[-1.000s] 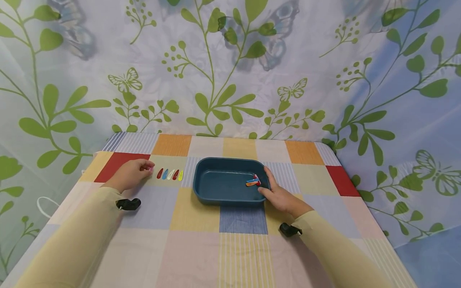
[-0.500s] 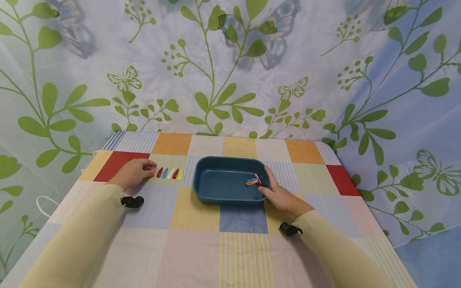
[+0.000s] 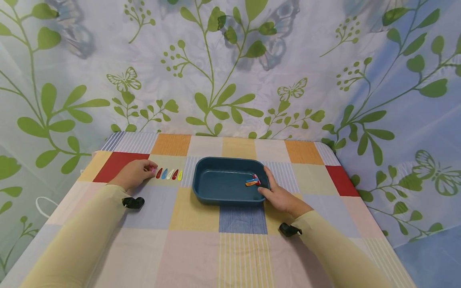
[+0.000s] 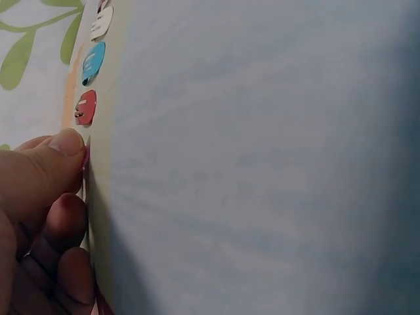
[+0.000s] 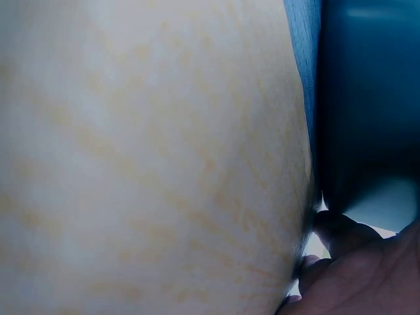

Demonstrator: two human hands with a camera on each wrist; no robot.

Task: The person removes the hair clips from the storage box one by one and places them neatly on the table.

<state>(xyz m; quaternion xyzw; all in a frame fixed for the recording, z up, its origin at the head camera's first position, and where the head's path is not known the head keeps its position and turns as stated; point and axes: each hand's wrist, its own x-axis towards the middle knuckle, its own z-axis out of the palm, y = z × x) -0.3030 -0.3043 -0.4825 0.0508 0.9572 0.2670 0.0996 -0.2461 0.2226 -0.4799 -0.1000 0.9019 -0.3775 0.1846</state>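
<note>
My left hand pinches a pink hair clip between thumb and fingers, low over the cloth; only a sliver of it shows. Right beside it begins a row of snap hair clips: a red clip, a blue clip, a white clip, a second red clip and a yellow clip. My right hand grips the right end of a dark teal tray, thumb over the rim. Inside, near that thumb, lie an orange clip, a blue one and a red one, overlapping.
A patchwork cloth covers the table. Behind it hangs a curtain with green leaves and butterflies. A white cable loops at the left edge. Black wrist cameras sit on both sleeves.
My left hand has moved slightly right with the pink hair clip, up to the left end of the row. The right hand and the tray have stayed in place.
</note>
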